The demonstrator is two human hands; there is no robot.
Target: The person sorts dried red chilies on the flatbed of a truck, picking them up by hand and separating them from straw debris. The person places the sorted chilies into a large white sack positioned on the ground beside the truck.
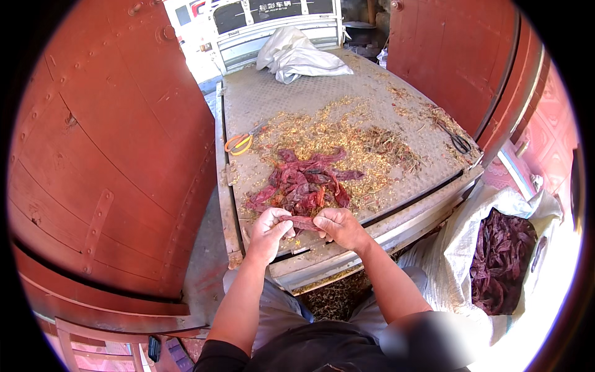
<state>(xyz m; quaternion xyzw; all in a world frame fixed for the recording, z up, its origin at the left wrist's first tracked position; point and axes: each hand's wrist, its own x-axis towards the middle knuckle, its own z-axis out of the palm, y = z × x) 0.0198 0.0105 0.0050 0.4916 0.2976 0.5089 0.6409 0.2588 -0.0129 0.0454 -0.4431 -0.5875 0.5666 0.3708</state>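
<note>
A dried red chili pepper is stretched sideways between my two hands, just over the near edge of the metal cart bed. My left hand pinches one end, while the fingers of my right hand are closed on the other. Right behind them lies a loose pile of dark red dried chilies, wrinkled and flattened. Pale yellow seeds are scattered around and beyond that pile. Orange-handled scissors rest at the bed's left edge, and black-handled scissors lie at its right edge.
At my right stands an open white woven sack holding many dried chilies. A crumpled white sack lies at the bed's far end. Rust-red metal doors flank the cart on both sides. Stems and debris litter the bed's right half.
</note>
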